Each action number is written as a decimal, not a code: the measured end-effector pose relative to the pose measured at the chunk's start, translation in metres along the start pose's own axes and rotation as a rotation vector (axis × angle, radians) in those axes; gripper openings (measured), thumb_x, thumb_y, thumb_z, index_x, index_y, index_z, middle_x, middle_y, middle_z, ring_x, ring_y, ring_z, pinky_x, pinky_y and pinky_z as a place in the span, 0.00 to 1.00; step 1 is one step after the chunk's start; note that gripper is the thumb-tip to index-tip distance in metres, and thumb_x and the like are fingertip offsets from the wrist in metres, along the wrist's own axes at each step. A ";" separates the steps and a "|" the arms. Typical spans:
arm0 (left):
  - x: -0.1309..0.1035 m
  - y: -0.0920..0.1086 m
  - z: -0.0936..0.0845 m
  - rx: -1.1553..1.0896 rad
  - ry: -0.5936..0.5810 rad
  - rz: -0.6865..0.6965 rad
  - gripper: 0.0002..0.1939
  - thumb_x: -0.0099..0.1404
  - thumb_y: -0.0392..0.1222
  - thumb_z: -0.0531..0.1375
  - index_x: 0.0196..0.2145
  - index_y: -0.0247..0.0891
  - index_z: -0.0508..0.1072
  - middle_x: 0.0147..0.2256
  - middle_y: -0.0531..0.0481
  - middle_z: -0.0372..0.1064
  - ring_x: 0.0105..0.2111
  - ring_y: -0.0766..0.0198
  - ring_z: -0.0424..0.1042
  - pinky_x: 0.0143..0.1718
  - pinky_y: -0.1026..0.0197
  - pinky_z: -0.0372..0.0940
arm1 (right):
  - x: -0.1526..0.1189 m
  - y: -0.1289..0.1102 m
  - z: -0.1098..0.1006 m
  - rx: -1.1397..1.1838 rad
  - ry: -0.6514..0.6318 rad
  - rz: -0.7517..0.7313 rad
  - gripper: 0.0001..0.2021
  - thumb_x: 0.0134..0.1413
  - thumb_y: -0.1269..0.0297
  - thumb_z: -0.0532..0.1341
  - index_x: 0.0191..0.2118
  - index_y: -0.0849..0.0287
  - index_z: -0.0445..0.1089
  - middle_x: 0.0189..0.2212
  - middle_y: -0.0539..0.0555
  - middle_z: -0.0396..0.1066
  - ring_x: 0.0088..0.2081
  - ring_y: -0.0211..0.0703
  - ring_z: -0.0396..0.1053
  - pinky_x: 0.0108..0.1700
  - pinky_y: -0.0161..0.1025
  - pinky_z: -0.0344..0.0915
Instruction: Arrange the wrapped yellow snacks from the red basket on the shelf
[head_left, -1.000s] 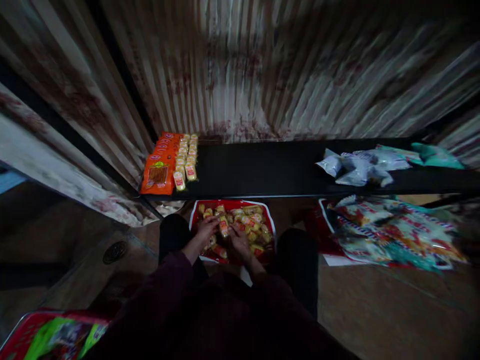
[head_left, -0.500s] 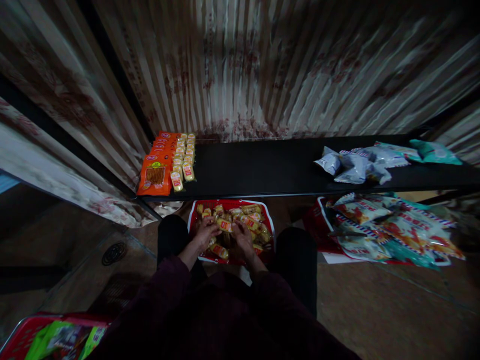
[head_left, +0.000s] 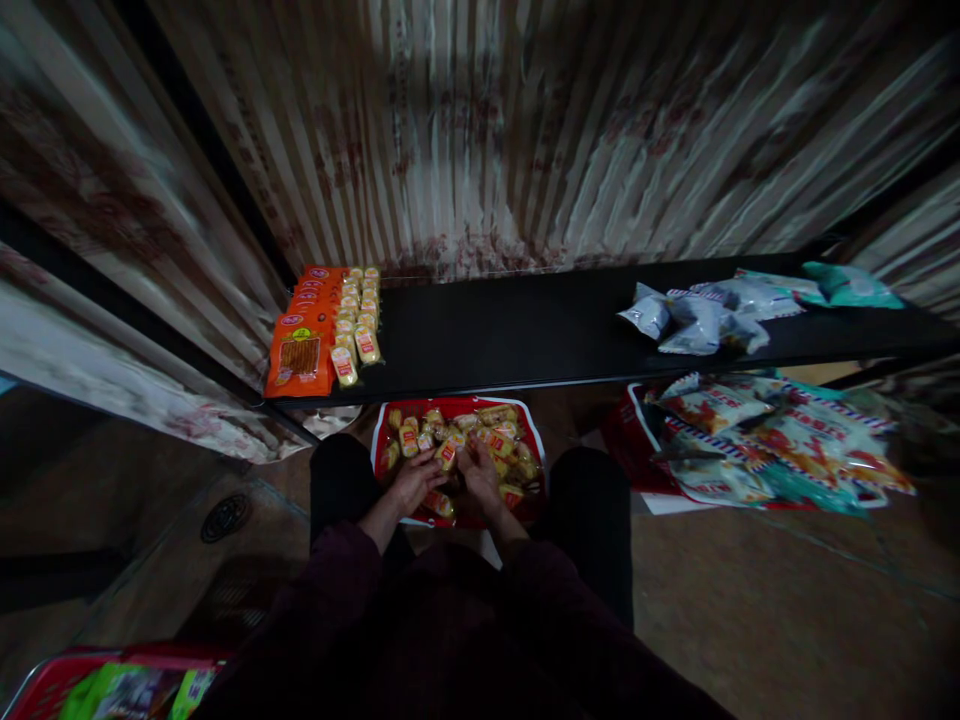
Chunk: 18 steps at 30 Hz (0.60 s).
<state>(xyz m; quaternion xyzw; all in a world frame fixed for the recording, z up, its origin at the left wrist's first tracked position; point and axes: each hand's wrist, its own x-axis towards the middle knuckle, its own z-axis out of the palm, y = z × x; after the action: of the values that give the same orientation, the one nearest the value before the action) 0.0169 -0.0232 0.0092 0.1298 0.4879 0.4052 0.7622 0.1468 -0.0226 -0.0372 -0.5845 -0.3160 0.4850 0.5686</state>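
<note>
Yellow packet [head_left: 448,453], one, between two hands [head_left: 414,483] [head_left: 481,480]

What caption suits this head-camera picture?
Left hand and right hand with a wrapped yellow snack between them, over a red basket of more snacks.

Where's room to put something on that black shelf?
The long black shelf is bare between small yellow packets and crinkled silver bags. Flat orange packets crowd its left end; the red plastic basket holding similar yellow packets is crowded.

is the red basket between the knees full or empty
Not empty: small yellow packets spread across much of the red basket; how deep they go is hidden.
</note>
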 end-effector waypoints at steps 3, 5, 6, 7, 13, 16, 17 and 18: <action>-0.002 0.000 0.001 0.032 -0.007 -0.008 0.15 0.53 0.30 0.64 0.40 0.32 0.72 0.31 0.47 0.72 0.28 0.68 0.70 0.37 0.59 0.68 | -0.001 0.007 0.000 0.049 0.011 0.045 0.25 0.43 0.52 0.62 0.49 0.55 0.65 0.34 0.52 0.72 0.35 0.42 0.69 0.37 0.39 0.67; -0.002 0.000 0.001 0.038 -0.011 -0.013 0.14 0.53 0.32 0.65 0.40 0.32 0.72 0.30 0.47 0.72 0.27 0.67 0.70 0.37 0.58 0.68 | -0.001 0.009 0.001 0.085 0.026 0.045 0.24 0.42 0.52 0.62 0.47 0.55 0.64 0.34 0.51 0.71 0.35 0.42 0.70 0.38 0.40 0.67; -0.002 0.000 0.001 0.037 -0.015 -0.015 0.15 0.53 0.32 0.65 0.40 0.32 0.72 0.30 0.47 0.72 0.27 0.67 0.70 0.37 0.58 0.68 | 0.000 0.009 0.002 0.097 0.040 0.040 0.23 0.42 0.53 0.62 0.46 0.55 0.63 0.34 0.51 0.71 0.35 0.42 0.69 0.39 0.40 0.67; -0.001 -0.001 0.001 0.034 -0.017 -0.015 0.15 0.54 0.32 0.64 0.40 0.32 0.71 0.29 0.48 0.71 0.27 0.67 0.71 0.37 0.57 0.68 | 0.001 0.009 0.002 0.103 0.054 0.034 0.22 0.41 0.53 0.63 0.44 0.55 0.63 0.34 0.51 0.71 0.34 0.42 0.69 0.39 0.40 0.67; 0.002 -0.006 -0.002 0.031 -0.048 0.051 0.16 0.48 0.31 0.67 0.36 0.35 0.70 0.33 0.49 0.70 0.32 0.68 0.70 0.42 0.58 0.66 | 0.000 0.008 0.003 -0.029 0.065 -0.018 0.16 0.43 0.53 0.62 0.36 0.56 0.64 0.31 0.51 0.70 0.34 0.42 0.68 0.40 0.41 0.65; 0.004 -0.009 -0.004 0.020 -0.087 0.111 0.18 0.45 0.31 0.68 0.34 0.36 0.69 0.36 0.49 0.69 0.35 0.67 0.70 0.43 0.58 0.65 | -0.003 0.005 0.003 -0.114 0.008 -0.054 0.14 0.44 0.52 0.61 0.34 0.56 0.67 0.31 0.51 0.71 0.34 0.42 0.68 0.42 0.42 0.65; 0.005 -0.009 -0.004 0.017 -0.094 0.125 0.19 0.44 0.32 0.68 0.35 0.36 0.68 0.37 0.49 0.68 0.36 0.66 0.70 0.44 0.57 0.65 | -0.004 0.003 0.003 -0.123 -0.008 -0.060 0.14 0.44 0.52 0.61 0.34 0.56 0.68 0.32 0.52 0.71 0.35 0.43 0.68 0.42 0.42 0.65; 0.006 -0.010 -0.004 0.015 -0.096 0.137 0.20 0.44 0.32 0.69 0.35 0.37 0.67 0.37 0.49 0.68 0.36 0.66 0.70 0.44 0.57 0.65 | -0.005 0.000 0.004 -0.122 -0.024 -0.062 0.14 0.44 0.52 0.61 0.35 0.56 0.68 0.33 0.52 0.72 0.36 0.44 0.69 0.43 0.43 0.65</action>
<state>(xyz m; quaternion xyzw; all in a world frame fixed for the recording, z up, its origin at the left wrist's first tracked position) 0.0191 -0.0261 -0.0024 0.1880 0.4438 0.4459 0.7543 0.1419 -0.0256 -0.0362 -0.6021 -0.3699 0.4541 0.5426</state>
